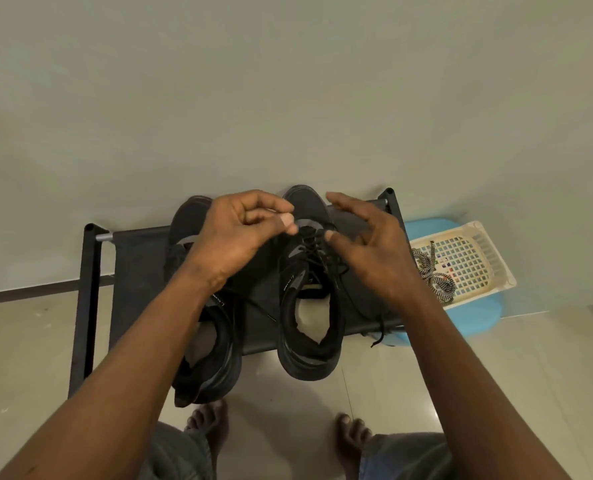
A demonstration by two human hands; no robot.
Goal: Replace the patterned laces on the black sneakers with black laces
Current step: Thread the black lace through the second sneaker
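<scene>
Black lace [317,252] pinched by left hand [239,230] over right sneaker [309,289].

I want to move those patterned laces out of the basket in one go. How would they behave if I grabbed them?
The patterned laces lie in loose coils in the cream basket, so they are probably floppy and light. One end trails up over the basket floor, so a single pinch would likely let the coils unwind and dangle. The woven texture suggests they are not slippery.

Two sneakers on a rack, seen from above.
We find the left sneaker [205,341] beside the right sneaker [309,306] on the rack [136,271]; a basket [475,258] holding coiled laces [437,282] sits to the right.
</scene>
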